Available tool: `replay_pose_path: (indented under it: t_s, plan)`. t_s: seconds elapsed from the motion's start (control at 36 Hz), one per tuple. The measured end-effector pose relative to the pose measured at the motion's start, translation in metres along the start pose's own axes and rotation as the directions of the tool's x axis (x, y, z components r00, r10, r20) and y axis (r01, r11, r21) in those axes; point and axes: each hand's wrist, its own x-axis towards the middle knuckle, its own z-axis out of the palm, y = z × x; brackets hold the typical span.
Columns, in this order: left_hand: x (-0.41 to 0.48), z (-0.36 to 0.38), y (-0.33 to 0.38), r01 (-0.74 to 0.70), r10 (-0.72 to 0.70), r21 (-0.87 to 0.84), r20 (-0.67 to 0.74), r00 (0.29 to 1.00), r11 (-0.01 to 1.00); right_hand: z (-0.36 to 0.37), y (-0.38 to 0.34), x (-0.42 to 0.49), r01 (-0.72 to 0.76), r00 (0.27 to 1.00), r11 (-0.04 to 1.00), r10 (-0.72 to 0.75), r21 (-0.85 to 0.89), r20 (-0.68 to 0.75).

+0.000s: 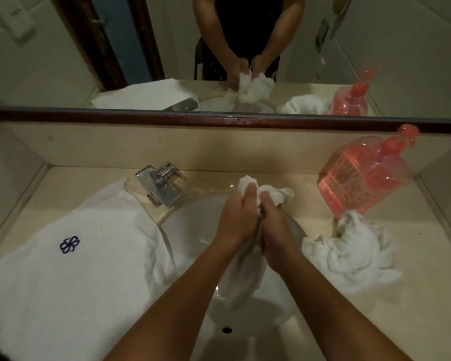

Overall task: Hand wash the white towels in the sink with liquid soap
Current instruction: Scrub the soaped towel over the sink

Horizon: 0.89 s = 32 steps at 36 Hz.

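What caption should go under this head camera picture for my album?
Left hand and right hand scrub a white towel over the sink, pink soap bottle nearby.

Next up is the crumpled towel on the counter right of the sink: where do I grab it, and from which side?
Probably pinch the crumpled towel from above on its raised bunch near the soap bottle. That ridge stands proud of the counter, while the edges lie flat. Come in from the sink side; the bottle blocks the back.

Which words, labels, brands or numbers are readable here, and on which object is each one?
No text is readable.
Large white towel: a dark blue embroidered flower-like emblem, with no letters.
Pink soap bottle: no label visible.
Wall fixture in the mirror: small marks, too blurred to read.
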Motion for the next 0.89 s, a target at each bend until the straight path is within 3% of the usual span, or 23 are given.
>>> replay_pose_path:
  t_s: [0.08, 0.17, 0.25, 0.36, 0.44, 0.56, 0.61, 0.67, 0.72, 0.78, 0.89]
  plan:
    - [0.007, -0.01, -0.004, -0.015, 0.013, 0.045, 0.036, 0.999, 0.999, -0.001, 0.013, -0.008, -0.015, 1.0, 1.0, 0.016, -0.018, 0.011]
    - [0.022, -0.023, -0.021, 0.058, -0.052, 0.093, -0.07, 0.996, 0.994, -0.003, 0.03, -0.025, -0.005, 0.993, 0.992, 0.019, -0.124, 0.112]
    - [0.029, -0.025, -0.039, 0.119, -0.113, 0.044, -0.119, 0.987, 0.992, -0.006, 0.041, -0.012, -0.026, 0.992, 0.979, 0.051, -0.203, 0.119]
    - [0.021, -0.006, -0.058, 0.071, -0.072, 0.015, 0.063, 0.995, 0.997, -0.004, 0.059, 0.038, -0.066, 0.998, 0.99, 0.067, -0.123, 0.009]
    - [0.025, 0.002, -0.078, 0.038, -0.036, -0.012, 0.152, 0.988, 0.999, -0.008, 0.074, 0.057, -0.004, 1.0, 0.993, 0.007, -0.122, 0.025]
    - [0.042, -0.01, -0.109, 0.146, -0.129, -0.057, 0.226, 0.965, 0.988, -0.02, 0.093, 0.075, 0.037, 0.999, 0.969, -0.045, -0.244, -0.025]
    - [0.05, -0.015, -0.133, 0.166, -0.127, -0.152, 0.238, 0.963, 0.974, -0.023, 0.101, 0.085, 0.045, 0.998, 0.982, -0.052, -0.183, -0.035]
    - [0.05, -0.015, -0.15, 0.107, -0.077, -0.212, 0.143, 0.987, 0.971, -0.024, 0.105, 0.093, 0.044, 0.998, 0.998, -0.045, -0.037, -0.037]
    - [0.045, -0.013, -0.162, -0.038, 0.04, -0.073, 0.035, 0.999, 0.997, -0.024, 0.108, 0.096, 0.017, 1.0, 0.997, -0.016, 0.069, -0.02]
    - [0.04, -0.009, -0.174, -0.139, 0.137, 0.132, 0.027, 0.99, 0.981, -0.023, 0.112, 0.1, 0.008, 1.0, 0.993, -0.01, 0.121, 0.017]
    - [0.041, 0.001, -0.185, -0.11, 0.116, 0.154, -0.035, 0.993, 0.982, -0.012, 0.117, 0.105, 0.042, 0.997, 0.998, -0.044, 0.044, 0.062]
